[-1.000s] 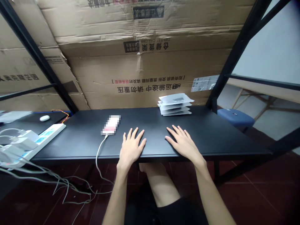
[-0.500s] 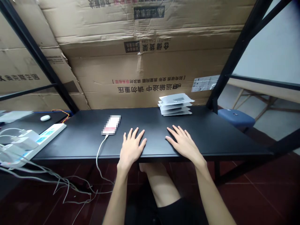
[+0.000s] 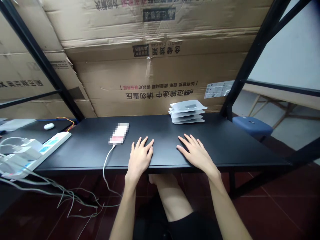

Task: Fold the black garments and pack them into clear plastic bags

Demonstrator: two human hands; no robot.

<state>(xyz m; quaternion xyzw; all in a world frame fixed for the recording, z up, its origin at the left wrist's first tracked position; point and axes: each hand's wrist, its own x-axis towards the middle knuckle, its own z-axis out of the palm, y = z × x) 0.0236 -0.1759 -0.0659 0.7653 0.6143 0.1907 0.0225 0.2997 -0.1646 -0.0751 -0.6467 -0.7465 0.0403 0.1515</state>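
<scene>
Along the front edge of the black surface (image 3: 226, 146), your L hand (image 3: 139, 157) and R hand (image 3: 197, 155) lie palms down, fingers spread, well apart from each other. Both grips are open, fingers apart, clamped on nothing; the flat pose reads as hands at rest, not bearing a load. Nearest your L hand, just ahead and to its L: a phone (image 3: 118, 133), screen blurred, lying flat toward the rear. A white charging cable (image 3: 106, 166) runs from its near end over the front edge, which likely explains why the phone sits on that side, toward the power strip (image 3: 47, 148) at the L end. Nearest your R hand, farther ahead: a stack of flat white packets (image 3: 187, 111) at the rear edge, apparently kept back against the cardboard sheets (image 3: 160, 70). White mouse (image 3: 49, 126) lies beyond the strip.
</scene>
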